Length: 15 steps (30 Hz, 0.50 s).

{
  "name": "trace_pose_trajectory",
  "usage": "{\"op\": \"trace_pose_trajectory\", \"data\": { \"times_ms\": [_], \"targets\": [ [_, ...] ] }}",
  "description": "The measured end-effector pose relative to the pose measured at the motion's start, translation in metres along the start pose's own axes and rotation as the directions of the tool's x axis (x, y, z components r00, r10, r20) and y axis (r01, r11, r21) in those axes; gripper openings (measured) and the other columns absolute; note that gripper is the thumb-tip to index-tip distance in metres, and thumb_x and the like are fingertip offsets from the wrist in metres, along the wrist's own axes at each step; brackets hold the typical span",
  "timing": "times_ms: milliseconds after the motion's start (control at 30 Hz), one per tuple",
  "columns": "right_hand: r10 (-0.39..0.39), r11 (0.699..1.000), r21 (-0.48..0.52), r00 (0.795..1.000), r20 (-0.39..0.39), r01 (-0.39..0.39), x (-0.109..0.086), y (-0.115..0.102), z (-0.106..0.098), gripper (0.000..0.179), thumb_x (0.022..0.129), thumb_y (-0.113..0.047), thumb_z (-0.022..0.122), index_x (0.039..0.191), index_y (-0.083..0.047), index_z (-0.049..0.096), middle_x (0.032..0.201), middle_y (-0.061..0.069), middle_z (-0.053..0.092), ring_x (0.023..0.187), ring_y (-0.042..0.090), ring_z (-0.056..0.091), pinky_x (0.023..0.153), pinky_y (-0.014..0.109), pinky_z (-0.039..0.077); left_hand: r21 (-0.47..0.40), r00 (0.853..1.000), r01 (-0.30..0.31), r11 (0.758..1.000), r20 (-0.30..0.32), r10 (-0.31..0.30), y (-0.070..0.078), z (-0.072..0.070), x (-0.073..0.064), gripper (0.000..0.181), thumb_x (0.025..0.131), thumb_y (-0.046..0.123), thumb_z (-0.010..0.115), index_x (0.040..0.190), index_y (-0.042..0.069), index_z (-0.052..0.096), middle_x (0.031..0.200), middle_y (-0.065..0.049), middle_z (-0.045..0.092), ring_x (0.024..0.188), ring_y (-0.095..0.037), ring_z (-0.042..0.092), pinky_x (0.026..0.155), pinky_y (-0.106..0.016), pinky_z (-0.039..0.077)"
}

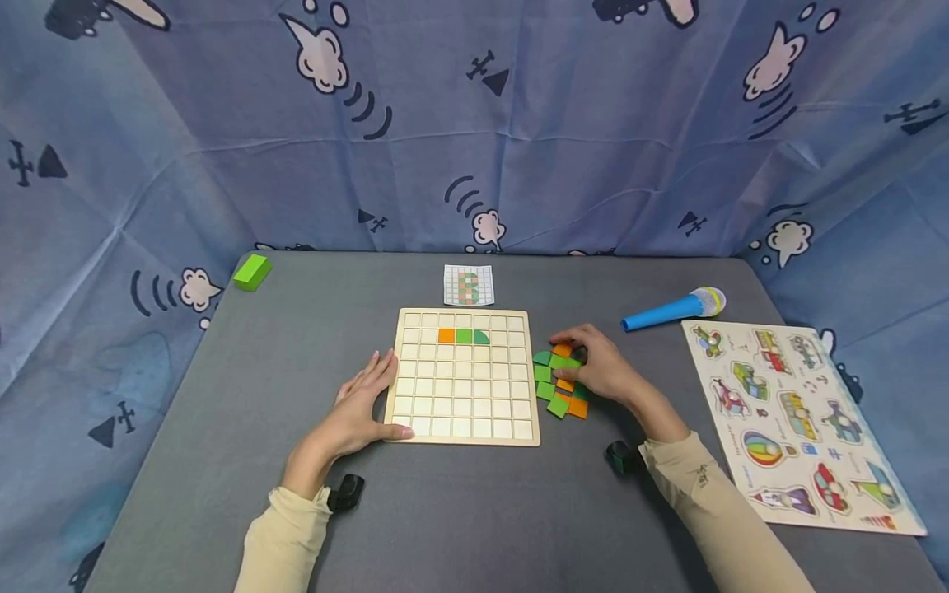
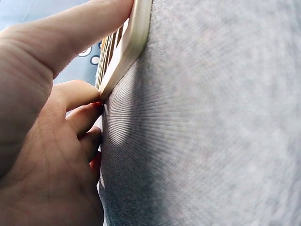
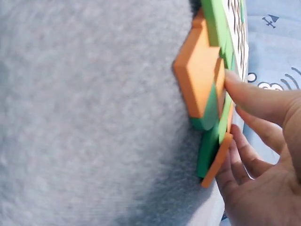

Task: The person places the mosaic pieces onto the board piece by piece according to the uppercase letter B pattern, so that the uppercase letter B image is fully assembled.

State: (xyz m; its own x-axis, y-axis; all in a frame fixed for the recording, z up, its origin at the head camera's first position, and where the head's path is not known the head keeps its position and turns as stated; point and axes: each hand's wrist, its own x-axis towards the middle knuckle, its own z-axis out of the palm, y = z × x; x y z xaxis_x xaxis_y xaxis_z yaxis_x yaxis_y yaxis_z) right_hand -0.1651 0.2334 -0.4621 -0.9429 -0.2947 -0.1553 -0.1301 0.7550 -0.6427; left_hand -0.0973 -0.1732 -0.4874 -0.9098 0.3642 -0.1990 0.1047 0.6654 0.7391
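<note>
A wooden grid board (image 1: 465, 445) lies mid-table, with an orange square tile (image 1: 446, 336), a green square tile (image 1: 464, 336) and a darker green quarter-round tile (image 1: 481, 337) in its second row. My left hand (image 1: 361, 403) rests at the board's lower left corner, thumb on the front edge and fingers spread along the left side. Right of the board lies a loose pile of green and orange tiles (image 1: 544, 390). Over the pile is my right hand (image 1: 604, 362), thumb and fingers apart. In the right wrist view, the thumb (image 3: 244, 92) touches tiles; its fingertips are partly hidden behind them.
Behind the board lies a small printed pattern card (image 1: 469, 285). A blue toy microphone (image 1: 670, 310) and a vehicle picture puzzle board (image 1: 771, 395) lie at the right. A green block (image 1: 253, 273) sits at the far left corner. A patterned blue curtain (image 1: 474, 123) hangs behind the table.
</note>
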Motion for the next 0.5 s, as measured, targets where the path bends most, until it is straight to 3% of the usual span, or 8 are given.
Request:
{"op": "trace_pose_trajectory", "data": {
  "times_ms": [233,367,500],
  "targets": [
    [-0.015,1.000,-0.026,0.999,-0.048,0.014,0.0020,0.0042,-0.0007,0.034,0.094,-0.005,0.080,0.126,0.000,0.072,0.124,0.023,0.060,0.112,0.039,0.059,0.099,0.057,0.049,0.000,1.000,-0.001,1.000,-0.001,0.001,0.0004,-0.0003,-0.0004,0.120,0.081,0.029,0.093,0.169,0.004,0.016,0.180,-0.012,0.005,0.167,-0.038,-0.001,0.127,-0.068,0.004],
    [0.008,1.000,-0.030,0.999,-0.046,-0.009,0.0029,0.0036,-0.0006,0.020,0.095,-0.006,0.079,0.114,-0.002,0.075,0.120,0.022,0.058,0.107,0.038,0.056,0.095,0.053,0.047,0.003,1.000,-0.003,1.000,-0.006,0.003,0.0004,-0.0003,-0.0002,0.120,0.081,0.028,0.094,0.169,0.003,0.016,0.180,-0.013,0.005,0.167,-0.038,0.000,0.127,-0.068,0.005],
    [0.037,0.999,-0.024,0.999,-0.038,-0.038,0.0029,0.0021,0.0002,0.016,0.096,-0.007,0.078,0.111,-0.002,0.075,0.123,0.023,0.057,0.108,0.036,0.051,0.093,0.048,0.043,0.001,1.000,-0.005,1.000,-0.007,0.005,0.0013,-0.0004,-0.0002,0.120,0.080,0.028,0.094,0.169,0.003,0.016,0.179,-0.013,0.006,0.167,-0.038,0.000,0.127,-0.068,0.005]
  ]
}}
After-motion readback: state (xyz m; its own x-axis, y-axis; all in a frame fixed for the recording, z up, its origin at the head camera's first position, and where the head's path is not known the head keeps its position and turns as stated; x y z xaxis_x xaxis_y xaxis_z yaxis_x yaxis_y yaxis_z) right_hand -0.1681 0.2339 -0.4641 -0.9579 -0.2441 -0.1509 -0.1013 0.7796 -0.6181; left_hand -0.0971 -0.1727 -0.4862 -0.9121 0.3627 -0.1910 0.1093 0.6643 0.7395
